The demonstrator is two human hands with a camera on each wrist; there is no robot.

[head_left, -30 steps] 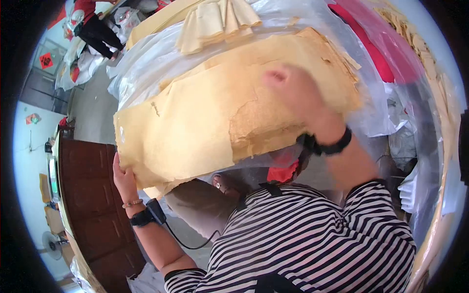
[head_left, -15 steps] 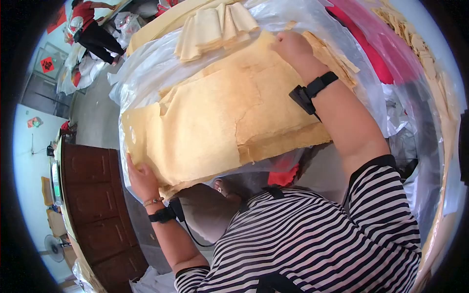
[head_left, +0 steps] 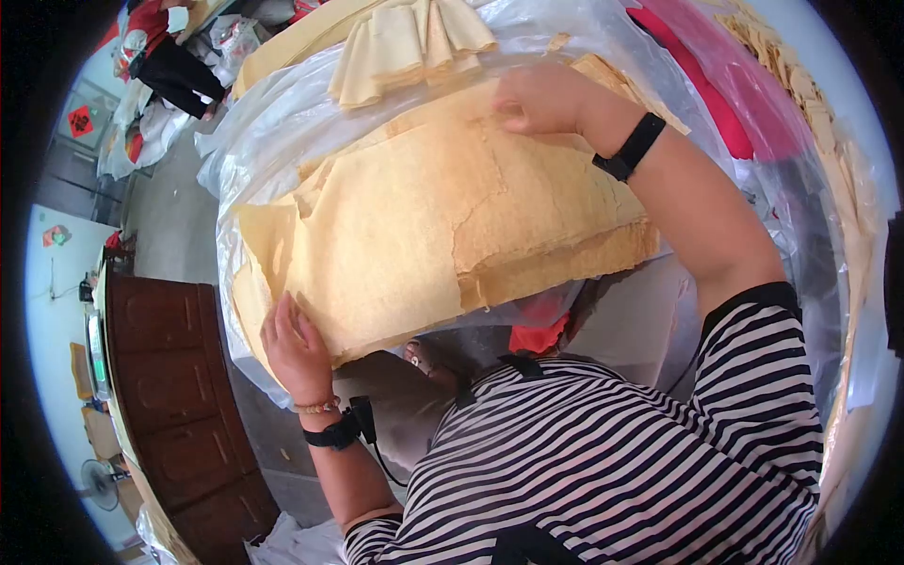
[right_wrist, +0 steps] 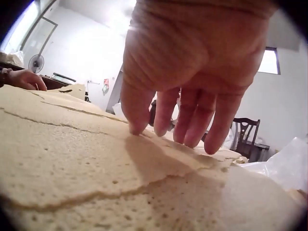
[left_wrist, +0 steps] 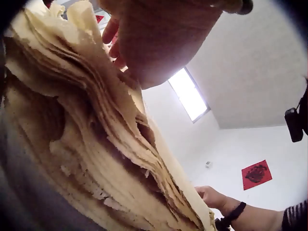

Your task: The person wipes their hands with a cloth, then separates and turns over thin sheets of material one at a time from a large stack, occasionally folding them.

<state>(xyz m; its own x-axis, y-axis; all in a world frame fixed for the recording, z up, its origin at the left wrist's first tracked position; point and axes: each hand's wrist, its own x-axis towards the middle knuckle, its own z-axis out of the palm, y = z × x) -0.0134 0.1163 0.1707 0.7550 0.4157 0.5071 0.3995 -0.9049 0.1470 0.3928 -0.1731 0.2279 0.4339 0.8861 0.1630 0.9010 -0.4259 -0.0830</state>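
Stack of thin, tan, brittle-looking sheets (head_left: 443, 217) is seen lying on clear plastic sheeting (head_left: 273, 122), which is wrapped up around it like a loose open bag, so that's the one container here and the sheets are what's in it. How many sheets are in the stack can't be counted; the left wrist view shows loads of ragged layered edges. The top sheet is cracked in a couple of places.

Two hands are on it. The left hand (head_left: 297, 344) is laid at the near-left edge of the stack, fingers pretty much straight, palm against the sheets; no closed grip can be made out. The right hand (head_left: 537, 99) is placed at the far edge, and in the right wrist view its fingertips (right_wrist: 137, 126) are pressed down onto the top sheet, fingers extended and spread a bit, nothing pinched as far as can be told.

One smaller fan-like bundle of pale folded sheets (head_left: 405, 42) is seen just beyond the stack. One dark brown wooden cabinet (head_left: 169, 395) is seen at the left, on the floor.
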